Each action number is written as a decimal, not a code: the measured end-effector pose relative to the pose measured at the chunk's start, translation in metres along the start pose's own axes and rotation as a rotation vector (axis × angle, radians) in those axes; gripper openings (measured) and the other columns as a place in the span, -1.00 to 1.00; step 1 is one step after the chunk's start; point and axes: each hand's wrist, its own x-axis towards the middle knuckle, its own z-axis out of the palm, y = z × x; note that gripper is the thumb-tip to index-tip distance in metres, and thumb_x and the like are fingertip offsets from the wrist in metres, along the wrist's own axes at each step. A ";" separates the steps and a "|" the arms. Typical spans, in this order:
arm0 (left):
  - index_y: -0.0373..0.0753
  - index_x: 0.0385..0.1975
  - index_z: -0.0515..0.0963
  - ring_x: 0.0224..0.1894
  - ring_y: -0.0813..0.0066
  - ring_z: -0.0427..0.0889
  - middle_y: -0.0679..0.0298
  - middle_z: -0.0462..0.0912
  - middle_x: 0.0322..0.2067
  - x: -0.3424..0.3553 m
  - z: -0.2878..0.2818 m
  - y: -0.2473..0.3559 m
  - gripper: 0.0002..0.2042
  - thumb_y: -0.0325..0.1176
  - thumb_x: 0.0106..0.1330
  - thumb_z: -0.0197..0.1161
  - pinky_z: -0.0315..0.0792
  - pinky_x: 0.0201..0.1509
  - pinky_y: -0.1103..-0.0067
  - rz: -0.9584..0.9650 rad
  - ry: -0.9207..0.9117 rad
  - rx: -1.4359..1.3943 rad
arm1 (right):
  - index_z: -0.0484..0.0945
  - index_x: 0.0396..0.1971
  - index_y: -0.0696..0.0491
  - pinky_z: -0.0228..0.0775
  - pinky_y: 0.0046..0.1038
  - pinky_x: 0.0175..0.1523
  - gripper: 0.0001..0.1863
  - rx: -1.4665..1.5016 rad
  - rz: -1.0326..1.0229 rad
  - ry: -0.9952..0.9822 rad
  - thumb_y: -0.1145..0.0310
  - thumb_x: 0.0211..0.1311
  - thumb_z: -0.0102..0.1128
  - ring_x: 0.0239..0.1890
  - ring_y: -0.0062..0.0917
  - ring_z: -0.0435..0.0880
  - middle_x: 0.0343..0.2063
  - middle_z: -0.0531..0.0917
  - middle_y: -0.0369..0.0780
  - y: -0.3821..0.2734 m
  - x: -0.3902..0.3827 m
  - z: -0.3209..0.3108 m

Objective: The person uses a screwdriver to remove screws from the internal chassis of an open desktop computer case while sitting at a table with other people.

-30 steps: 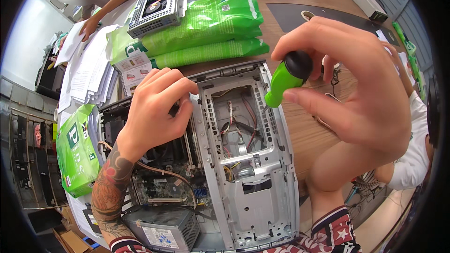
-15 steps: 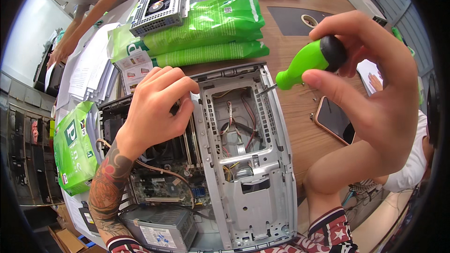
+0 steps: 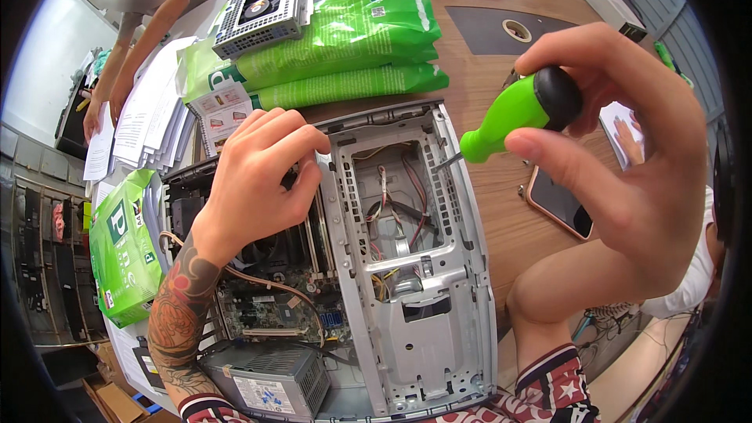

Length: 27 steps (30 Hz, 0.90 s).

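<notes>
My right hand [image 3: 627, 149] grips the screwdriver [image 3: 505, 121] by its green handle and black end cap. Its thin shaft slants down to the slotted side rail of an opened desktop computer case [image 3: 470, 266]. Over the left half of that case rests my left hand [image 3: 262, 184], fingers curled next to the metal divider; whatever they hold, if anything, is hidden. Under my left forearm lie a circuit board [image 3: 270, 301] and a grey power supply [image 3: 270, 380]. Several coloured cables [image 3: 392, 204] show inside the open bay.
Beyond the case, a metal drive cage [image 3: 262, 12] sits on stacked green paper packs [image 3: 352, 47]. Another green pack [image 3: 125, 251] stands left. To the right lie a phone [image 3: 560, 200] and a tape roll [image 3: 517, 30]. At far left, another person's hands touch papers [image 3: 98, 141].
The screwdriver handle has dipped slightly, its shaft still at the side rail. My left hand has barely moved. The other person's hands at far left have shifted over the papers.
</notes>
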 end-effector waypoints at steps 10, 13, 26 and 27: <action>-0.23 -0.44 0.55 -0.42 0.22 0.50 0.25 0.50 -0.50 0.002 0.001 0.001 -0.85 -0.61 -0.02 0.24 0.40 -0.26 0.40 0.003 -0.006 -0.006 | 0.60 -0.24 0.14 0.34 -0.60 -0.33 -0.67 0.106 -0.037 0.022 0.51 -0.06 0.46 -0.49 -0.64 0.49 -0.47 0.60 -0.30 0.002 0.014 0.019; -0.23 -0.44 0.55 -0.41 0.22 0.49 0.25 0.50 -0.50 0.002 0.000 0.002 -0.85 -0.61 -0.02 0.24 0.40 -0.26 0.39 -0.007 -0.012 -0.007 | 0.60 -0.25 0.13 0.33 -0.60 -0.36 -0.68 0.109 -0.021 -0.008 0.50 -0.06 0.48 -0.51 -0.62 0.47 -0.50 0.59 -0.29 0.004 0.017 0.020; -0.23 -0.44 0.55 -0.40 0.22 0.50 0.26 0.48 -0.51 -0.001 0.002 0.000 -0.85 -0.61 -0.02 0.24 0.42 -0.24 0.40 -0.011 -0.038 0.005 | 0.61 -0.09 0.10 0.37 -0.57 -0.34 -0.60 0.073 -0.146 0.114 0.58 -0.01 0.39 -0.43 -0.60 0.52 -0.40 0.61 -0.27 0.028 0.020 0.037; -0.23 -0.45 0.55 -0.40 0.22 0.50 0.25 0.49 -0.51 -0.001 0.002 0.000 -0.85 -0.61 -0.02 0.24 0.42 -0.24 0.40 -0.014 -0.041 0.007 | 0.61 -0.09 0.10 0.38 -0.57 -0.34 -0.60 0.080 -0.153 0.109 0.59 -0.01 0.39 -0.43 -0.60 0.52 -0.39 0.61 -0.27 0.029 0.019 0.038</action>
